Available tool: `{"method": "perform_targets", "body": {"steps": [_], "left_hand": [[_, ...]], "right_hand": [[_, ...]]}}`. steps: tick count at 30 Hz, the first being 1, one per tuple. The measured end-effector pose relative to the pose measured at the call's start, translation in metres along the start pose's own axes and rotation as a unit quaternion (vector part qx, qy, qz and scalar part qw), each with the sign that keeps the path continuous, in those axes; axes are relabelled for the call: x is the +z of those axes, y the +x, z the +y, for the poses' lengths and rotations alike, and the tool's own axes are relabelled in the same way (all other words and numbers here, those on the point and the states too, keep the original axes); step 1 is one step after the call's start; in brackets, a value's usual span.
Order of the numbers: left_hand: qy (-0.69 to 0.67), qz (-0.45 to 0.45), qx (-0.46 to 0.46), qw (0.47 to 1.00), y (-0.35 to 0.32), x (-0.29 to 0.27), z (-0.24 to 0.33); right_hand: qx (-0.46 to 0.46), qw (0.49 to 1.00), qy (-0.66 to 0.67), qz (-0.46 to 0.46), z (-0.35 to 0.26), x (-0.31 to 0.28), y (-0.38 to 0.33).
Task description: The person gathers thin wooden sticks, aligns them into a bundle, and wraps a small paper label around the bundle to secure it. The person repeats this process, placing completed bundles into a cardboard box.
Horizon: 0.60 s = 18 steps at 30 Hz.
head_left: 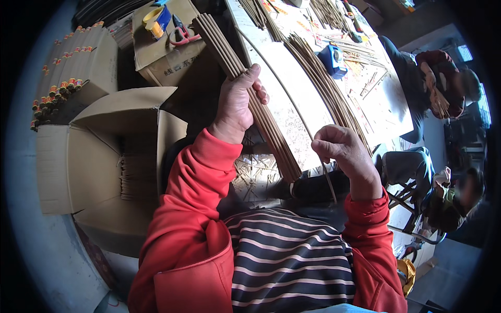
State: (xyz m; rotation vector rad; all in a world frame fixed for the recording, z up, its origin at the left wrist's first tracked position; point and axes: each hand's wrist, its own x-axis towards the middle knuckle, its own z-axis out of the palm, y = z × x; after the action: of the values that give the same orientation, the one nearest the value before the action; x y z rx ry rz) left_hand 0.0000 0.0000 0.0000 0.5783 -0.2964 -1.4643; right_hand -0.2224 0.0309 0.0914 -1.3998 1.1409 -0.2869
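Above the lap, left hand fingers clamp a bundle of brown sticks; right hand pinches one thin strip. Open carton crowds left; surface cluttered, far end blurred

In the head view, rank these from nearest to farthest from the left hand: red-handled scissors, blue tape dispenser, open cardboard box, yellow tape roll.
From the left hand, which grips a bundle of incense sticks:
1. Red-handled scissors, above it on a closed carton.
2. Open cardboard box, to its left; nearly tied with the scissors.
3. Blue tape dispenser, right, on the table.
4. Yellow tape roll, upper left.
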Motion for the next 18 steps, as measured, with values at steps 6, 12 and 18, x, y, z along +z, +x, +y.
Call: {"method": "perform_targets", "body": {"steps": [6,12,18], "left_hand": [[-0.057,-0.021,-0.026,0.998,0.007,-0.001,0.001],[-0.059,-0.049,-0.070,0.995,0.010,0.006,-0.011],[-0.048,-0.061,-0.073,0.994,0.008,0.002,-0.015]], "right_hand": [[-0.029,0.913,-0.330,0.238,0.050,-0.053,0.031],[-0.112,0.788,-0.516,0.317,0.113,-0.089,0.076],[-0.119,0.986,-0.079,0.080,0.030,0.007,0.046]]}}
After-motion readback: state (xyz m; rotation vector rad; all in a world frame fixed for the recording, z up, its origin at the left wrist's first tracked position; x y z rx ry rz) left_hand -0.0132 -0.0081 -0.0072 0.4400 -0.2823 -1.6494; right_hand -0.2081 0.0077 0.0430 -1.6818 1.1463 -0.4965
